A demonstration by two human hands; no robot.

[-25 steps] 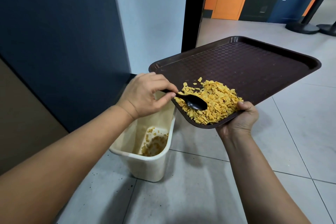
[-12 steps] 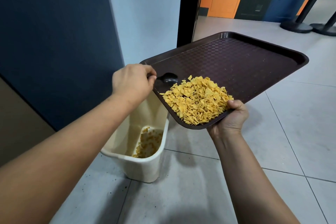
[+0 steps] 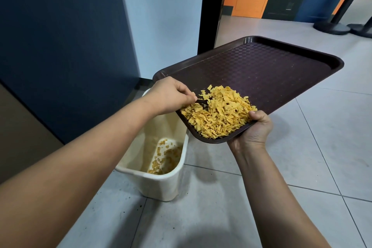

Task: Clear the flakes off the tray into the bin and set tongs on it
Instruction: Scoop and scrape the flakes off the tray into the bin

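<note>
Step in hand: clearing, not yet complete. The tray [image 3: 271,70] is held tilted over the floor, its low corner just above the bin [image 3: 161,185]. The right hand [image 3: 252,130] grips that low corner, thumb curled over the rim, fingers hidden beneath. The left hand [image 3: 169,94] has its fingers curled round the handle of a dark spoon [image 3: 201,102], whose bowl is buried in the flakes [image 3: 217,112]. The flakes lie heaped at the low corner, touching the rim; the upper tray is bare apart from specks. A smaller lot of flakes already sits at the bottom of the bin. No tongs are in view.

Judgement: most of the load remains. The next move calls for a sweep of the spoon toward the rim nearest the bin, with the corner kept over the opening, since the heap sits close to the floor-side edge and could spill outside
</note>
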